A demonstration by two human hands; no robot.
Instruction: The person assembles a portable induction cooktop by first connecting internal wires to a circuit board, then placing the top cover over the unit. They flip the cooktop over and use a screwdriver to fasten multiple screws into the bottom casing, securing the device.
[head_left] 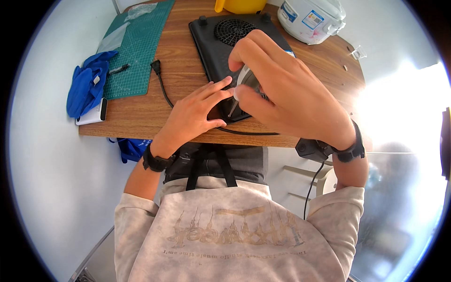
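Note:
A black induction cooker (211, 56) lies bottom-up on the wooden table, its round fan grille (234, 32) on the far half. My right hand (293, 89) is closed around a light grey screwdriver (244, 74), mostly hidden by the fingers. Its thin metal shaft points down at the cooker's near left corner; the palm hides part of the casing, and I cannot make out a screw under the tip. My left hand (192, 113) is open, fingers spread over the cooker's near left edge, fingertips close to the screwdriver.
A black power cord with its plug (156, 66) runs left of the cooker and along the front edge. Further left are a green cutting mat (134, 70), a blue cloth (89, 84) and a white box (94, 114). A white rice cooker (312, 21) stands back right.

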